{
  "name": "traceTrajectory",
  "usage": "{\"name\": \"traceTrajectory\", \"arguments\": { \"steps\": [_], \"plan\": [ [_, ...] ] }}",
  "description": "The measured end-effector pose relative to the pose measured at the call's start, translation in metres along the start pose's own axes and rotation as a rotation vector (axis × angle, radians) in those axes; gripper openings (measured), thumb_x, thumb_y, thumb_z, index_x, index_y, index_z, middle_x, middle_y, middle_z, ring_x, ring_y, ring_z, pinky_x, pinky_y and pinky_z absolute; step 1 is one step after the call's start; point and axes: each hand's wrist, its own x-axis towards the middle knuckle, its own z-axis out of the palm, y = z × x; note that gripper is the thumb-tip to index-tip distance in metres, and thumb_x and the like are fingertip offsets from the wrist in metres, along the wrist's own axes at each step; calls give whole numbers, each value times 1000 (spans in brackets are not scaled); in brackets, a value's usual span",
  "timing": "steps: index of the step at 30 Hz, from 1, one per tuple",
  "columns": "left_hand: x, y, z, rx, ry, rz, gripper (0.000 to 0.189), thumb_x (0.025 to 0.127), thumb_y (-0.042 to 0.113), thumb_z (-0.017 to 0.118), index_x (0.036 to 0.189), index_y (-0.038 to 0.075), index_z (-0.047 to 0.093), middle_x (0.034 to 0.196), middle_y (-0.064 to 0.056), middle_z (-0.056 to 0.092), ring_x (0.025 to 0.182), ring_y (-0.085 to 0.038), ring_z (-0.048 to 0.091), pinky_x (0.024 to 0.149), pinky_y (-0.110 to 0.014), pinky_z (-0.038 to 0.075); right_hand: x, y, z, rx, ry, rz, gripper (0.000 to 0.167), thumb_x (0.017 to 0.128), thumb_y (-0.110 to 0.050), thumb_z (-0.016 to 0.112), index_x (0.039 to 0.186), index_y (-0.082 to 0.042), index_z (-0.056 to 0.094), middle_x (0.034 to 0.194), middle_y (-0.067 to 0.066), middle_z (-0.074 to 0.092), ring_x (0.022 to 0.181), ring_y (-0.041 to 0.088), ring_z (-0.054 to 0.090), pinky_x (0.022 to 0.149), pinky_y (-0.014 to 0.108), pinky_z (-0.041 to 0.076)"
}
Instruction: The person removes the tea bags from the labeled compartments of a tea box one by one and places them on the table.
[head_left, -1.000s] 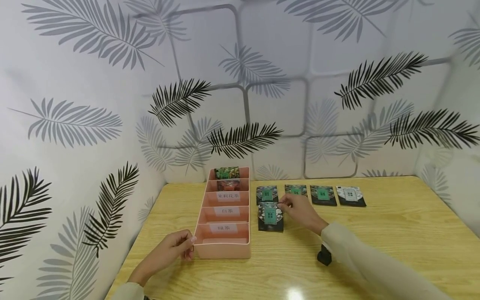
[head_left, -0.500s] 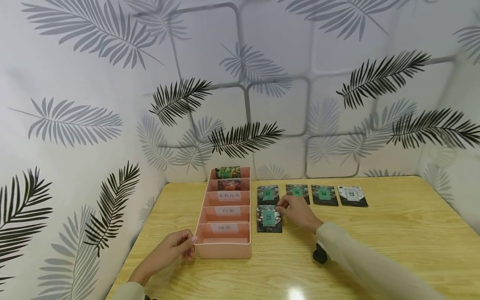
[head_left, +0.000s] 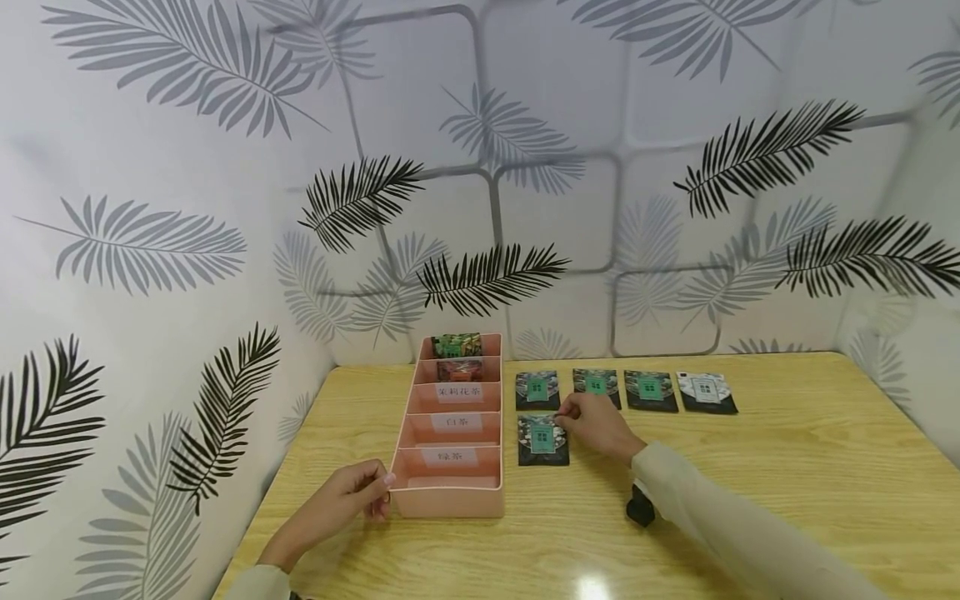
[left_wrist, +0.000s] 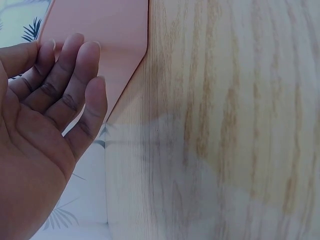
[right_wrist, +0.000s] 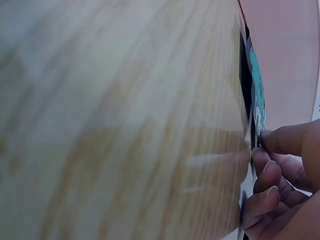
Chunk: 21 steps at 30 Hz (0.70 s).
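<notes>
A pink divided box stands on the table, its compartments in a row and three of them with white labels in Chinese writing. My left hand pinches the rim at its near left corner; in the left wrist view the fingers bend against the box wall. A dark tea sachet with a green label lies right of the box. My right hand pinches that sachet's upper right corner between thumb and fingers, as the right wrist view of the sachet also shows.
Behind the right hand lies a row of sachets: one nearest the box, a partly covered one, another and a white-and-black one. A green packet and a red packet sit in the box's far compartments.
The pinched sachet has shifted slightly on the table, first leftward, then back right, and now lies apart from the sachet behind it. The left hand and the box have stayed put.
</notes>
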Motion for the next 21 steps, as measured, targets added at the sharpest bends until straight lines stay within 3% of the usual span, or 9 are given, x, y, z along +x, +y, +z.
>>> {"name": "traceTrajectory", "arguments": {
  "steps": [13,21],
  "plan": [
    [0,-1,0,-6,2,6,33,112,25,48,97,-2,59,89,-27,66,74,-29,65,69,-40,59,-2,-4,-9,15,-30,-20,9,99,-14,71,101,-7,75,85,-1,69,69,12,60,61,31,50],
    [1,-2,0,-1,0,21,33,112,24,48,98,-3,59,90,-29,66,74,-28,66,69,-40,58,5,-6,-19,5,12,-82,11,101,-19,69,104,-9,74,83,-2,68,69,12,59,62,33,49]
  ]
}}
